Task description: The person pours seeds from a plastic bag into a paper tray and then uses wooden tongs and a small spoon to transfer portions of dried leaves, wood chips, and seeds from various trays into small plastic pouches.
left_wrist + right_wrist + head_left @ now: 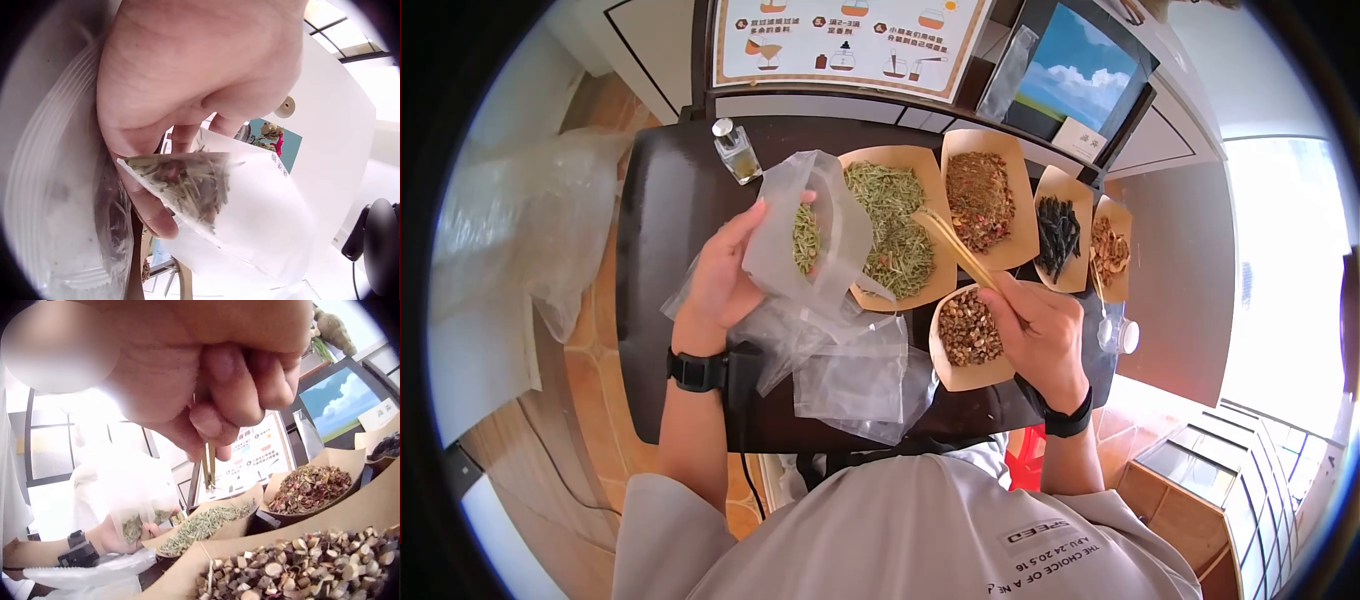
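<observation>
My left hand (pixel 722 270) holds up a translucent pouch (pixel 840 205) over the left part of the table, its lower part partly filled with dried green herb (pixel 194 187). My right hand (pixel 1040 325) pinches a pair of gold tweezers (pixel 960 252). Their tips are over the right side of a paper tray (pixel 944 250) heaped with cut green herb (pixel 890 190). In the right wrist view, the tweezers (pixel 210 465) point downward with their tips close together. Below the right hand stands a paper tray of brown chopped pieces (pixel 967 330), partly hidden by the hand.
Clear plastic bags (pixel 850 385) lie at the table's front. Further right are trays of reddish-brown flakes (pixel 980 200), dark strips (pixel 1058 235) and tan slices (pixel 1109 250). A glass bottle (pixel 737 152) stands back left; a small clear jar (pixel 1122 336) is at the right edge.
</observation>
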Action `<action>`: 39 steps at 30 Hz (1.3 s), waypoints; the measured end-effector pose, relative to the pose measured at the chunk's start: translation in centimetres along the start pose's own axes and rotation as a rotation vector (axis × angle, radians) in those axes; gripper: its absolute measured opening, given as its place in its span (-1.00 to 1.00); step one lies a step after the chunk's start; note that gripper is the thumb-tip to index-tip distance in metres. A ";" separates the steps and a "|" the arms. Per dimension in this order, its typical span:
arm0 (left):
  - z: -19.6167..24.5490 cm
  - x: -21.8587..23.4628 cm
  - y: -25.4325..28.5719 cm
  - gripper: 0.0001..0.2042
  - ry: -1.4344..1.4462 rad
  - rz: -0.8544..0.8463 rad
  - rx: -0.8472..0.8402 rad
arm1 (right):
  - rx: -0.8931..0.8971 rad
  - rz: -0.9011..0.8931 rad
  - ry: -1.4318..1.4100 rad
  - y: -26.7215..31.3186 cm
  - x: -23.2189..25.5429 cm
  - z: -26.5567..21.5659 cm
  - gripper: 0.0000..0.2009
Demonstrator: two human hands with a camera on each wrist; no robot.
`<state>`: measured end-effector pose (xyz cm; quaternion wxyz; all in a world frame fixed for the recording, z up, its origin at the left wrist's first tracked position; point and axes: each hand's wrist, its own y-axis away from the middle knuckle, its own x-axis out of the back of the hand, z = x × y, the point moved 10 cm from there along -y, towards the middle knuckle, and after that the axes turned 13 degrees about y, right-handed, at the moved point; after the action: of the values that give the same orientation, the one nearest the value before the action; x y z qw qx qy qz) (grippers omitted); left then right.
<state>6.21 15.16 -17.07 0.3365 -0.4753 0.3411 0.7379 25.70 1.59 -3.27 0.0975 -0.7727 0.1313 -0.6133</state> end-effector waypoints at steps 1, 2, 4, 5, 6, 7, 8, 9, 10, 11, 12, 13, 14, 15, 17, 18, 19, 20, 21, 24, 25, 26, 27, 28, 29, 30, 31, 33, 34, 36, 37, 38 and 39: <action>0.0 0.4 0.0 -0.52 -0.027 0.050 -0.010 | -0.019 0.025 -0.049 0.0 0.5 0.0 -0.85; 0.1 0.8 0.1 -0.52 -0.056 0.101 -0.022 | -0.037 0.049 -0.100 0.0 1.1 0.0 -0.85; -0.1 2.4 0.1 -0.52 -0.048 0.141 -0.010 | 0.003 0.069 -0.104 -0.3 2.1 -1.0 -0.84; -0.2 3.2 0.2 -0.51 -0.040 0.181 0.003 | 0.043 0.087 -0.108 -0.5 2.7 -1.8 -0.82; -0.1 3.0 0.3 -0.51 -0.044 0.185 0.003 | 0.041 0.089 -0.113 -0.9 3.1 -2.5 -0.82; -0.1 2.5 0.3 -0.51 -0.035 0.179 0.001 | 0.086 0.076 -0.115 -1.4 3.3 -4.0 -0.80; -0.1 2.0 0.3 -0.51 -0.025 0.171 0.000 | 0.131 0.064 -0.116 -1.8 3.3 -5.3 -0.79; -0.2 1.8 0.4 -0.51 -0.030 0.171 0.004 | 0.152 0.025 -0.085 -2.2 2.6 -6.3 -0.76; -0.2 1.6 0.4 -0.51 -0.020 0.163 0.000 | 0.149 0.029 -0.085 -2.2 2.5 -6.2 -0.76; -0.1 1.4 0.4 -0.51 -0.009 0.154 -0.006 | 0.148 0.005 -0.093 -2.2 2.1 -6.1 -0.76; 0.0 1.5 0.3 -0.51 -0.010 0.152 -0.008 | 0.151 -0.020 -0.101 -2.4 1.8 -6.0 -0.76; 0.0 1.9 0.2 -0.52 0.000 0.164 -0.012 | 0.085 -0.007 -0.115 -2.5 2.8 -5.3 -0.78; -0.1 2.3 0.4 -0.52 0.012 0.178 -0.014 | 0.017 0.004 -0.132 -2.1 3.0 -3.8 -0.80; -0.1 2.3 0.4 -0.52 0.018 0.182 -0.015 | -0.087 -0.026 -0.122 -1.7 3.1 -2.4 -0.83; 0.3 1.4 0.2 -0.53 0.010 0.126 -0.032 | -0.194 -0.059 -0.106 -0.9 3.3 -0.4 -0.86; 0.2 1.3 0.2 -0.53 0.015 0.126 -0.027 | -0.236 -0.192 -0.061 -0.2 2.1 0.6 -0.87; 0.3 1.1 0.2 -0.53 -0.009 0.104 -0.035 | -0.279 -0.323 -0.016 0.8 0.8 1.4 -0.87; 0.4 0.9 0.2 -0.53 -0.034 0.082 -0.043 | -0.285 -0.326 -0.013 1.3 0.4 1.6 -0.87; 0.3 1.1 0.1 -0.53 -0.033 0.082 -0.038 | -0.303 -0.345 -0.065 1.8 -0.4 1.8 -0.86; 0.2 0.3 0.1 -0.54 -0.045 -0.003 -0.018 | -0.339 -0.377 -0.155 2.4 -2.2 1.6 -0.81; 0.3 0.4 0.1 -0.54 -0.051 0.021 -0.029 | -0.349 -0.389 -0.172 2.3 -2.7 1.4 -0.80; 0.4 0.5 0.2 -0.54 -0.058 0.044 -0.039 | -0.358 -0.402 -0.189 2.3 -3.1 1.3 -0.79; 0.4 0.4 0.2 -0.54 -0.060 0.042 -0.038 | -0.317 -0.361 -0.191 2.2 -3.2 0.9 -0.79; 0.3 0.5 0.2 -0.54 -0.054 0.048 -0.028 | -0.318 -0.358 -0.190 2.1 -3.4 0.6 -0.79; 0.2 0.6 0.2 -0.54 -0.046 0.054 -0.018 | -0.266 -0.353 -0.135 1.7 -3.4 0.0 -0.79; 0.2 0.5 0.2 -0.54 -0.045 0.053 -0.018 | -0.215 -0.348 -0.080 1.4 -3.4 -0.7 -0.79; 0.2 0.4 0.2 -0.54 -0.044 0.051 -0.021 | -0.194 -0.330 -0.081 1.1 -3.4 -1.2 -0.79; 0.2 0.4 0.2 -0.54 -0.042 0.050 -0.024 | -0.153 -0.327 -0.047 0.9 -4.0 -1.6 -0.79; 0.1 0.6 0.2 -0.54 -0.043 0.057 -0.017 | -0.112 -0.322 -0.014 0.8 -4.2 -1.9 -0.79; 0.2 0.9 0.2 -0.53 -0.047 0.064 -0.013 | -0.098 -0.303 -0.051 0.8 -4.2 -1.8 -0.80; 0.2 0.7 0.2 -0.53 -0.049 0.033 -0.010 | -0.086 -0.287 -0.087 0.7 -4.0 -1.8 -0.81; 0.1 0.4 0.2 -0.52 -0.051 0.001 -0.007 | -0.084 -0.287 -0.088 0.7 -3.9 -1.7 -0.81; 0.2 0.2 0.2 -0.52 -0.051 0.002 -0.008 | -0.138 -0.273 -0.163 0.7 -3.6 -1.1 -0.82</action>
<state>5.85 15.25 -17.15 0.3424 -0.4575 0.3300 0.7514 23.85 2.08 -6.53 -0.0298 -0.8355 0.0585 -0.5456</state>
